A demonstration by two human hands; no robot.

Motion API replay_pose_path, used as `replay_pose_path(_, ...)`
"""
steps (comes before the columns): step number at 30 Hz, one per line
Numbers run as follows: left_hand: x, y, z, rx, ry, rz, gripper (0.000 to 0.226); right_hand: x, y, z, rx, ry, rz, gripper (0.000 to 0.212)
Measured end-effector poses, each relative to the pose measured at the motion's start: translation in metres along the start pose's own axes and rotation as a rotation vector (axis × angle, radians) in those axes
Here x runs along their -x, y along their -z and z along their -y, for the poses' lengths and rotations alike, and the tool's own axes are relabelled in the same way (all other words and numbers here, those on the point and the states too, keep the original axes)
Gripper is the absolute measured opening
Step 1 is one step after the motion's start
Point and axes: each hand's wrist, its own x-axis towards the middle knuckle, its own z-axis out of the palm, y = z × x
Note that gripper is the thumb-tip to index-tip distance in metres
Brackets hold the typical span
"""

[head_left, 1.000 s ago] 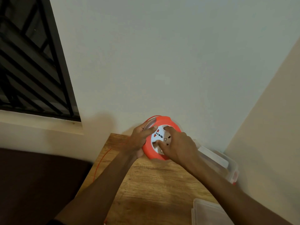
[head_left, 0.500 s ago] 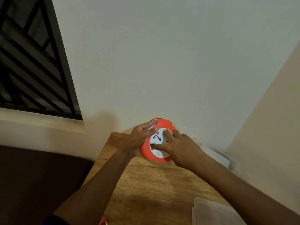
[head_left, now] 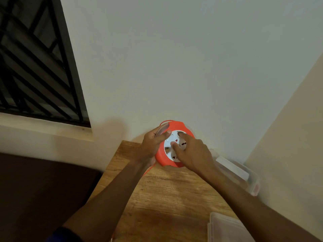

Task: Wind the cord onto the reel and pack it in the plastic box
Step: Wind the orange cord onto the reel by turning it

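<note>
An orange cord reel [head_left: 161, 158] with a white socket face [head_left: 170, 147] is held upright near the far edge of the wooden table [head_left: 166, 198]. My left hand [head_left: 152, 145] grips its left rim and clear handle, thumb across the face. My right hand [head_left: 192, 154] has its fingertips curled onto the white centre of the reel. A thin orange cord [head_left: 148, 170] trails down from under my left hand toward the table's left side; another loop shows above the reel. The clear plastic box [head_left: 244, 175] stands at the right against the wall.
A clear plastic lid [head_left: 225, 227] lies at the table's near right corner. Walls close the far and right sides. A dark barred window [head_left: 35, 67] is at upper left, and a dark surface lies left of the table.
My right hand's fingers have shifted round on the white face, and the reel's centre has turned. The cord now shows below my left hand.
</note>
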Motion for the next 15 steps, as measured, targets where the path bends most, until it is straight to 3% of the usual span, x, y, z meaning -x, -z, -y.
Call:
replay_pose_path(3, 0.001, 0.003, 0.001, -0.008, 0.005, 0.002, 0.022, 0.001, 0.000, -0.001, -0.221, -0.120, 0.111, 0.058)
replay_pose_path(6, 0.001, 0.005, 0.003, -0.047, 0.018, 0.006, 0.024, 0.008, -0.001, 0.000, -0.168, -0.075, 0.200, 0.064)
replay_pose_path(8, 0.001, 0.007, 0.002, -0.077, 0.029, -0.009, 0.025, 0.013, -0.001, -0.002, 0.092, 0.075, 0.154, 0.064)
replay_pose_path(11, 0.001, 0.010, 0.000, -0.114, 0.054, -0.015, 0.022, 0.014, 0.005, -0.007, 0.455, 0.415, 0.080, 0.046)
replay_pose_path(15, 0.002, 0.013, 0.000, -0.140, 0.088, 0.040, 0.023, 0.008, 0.017, -0.014, 0.541, 0.675, 0.213, 0.054)
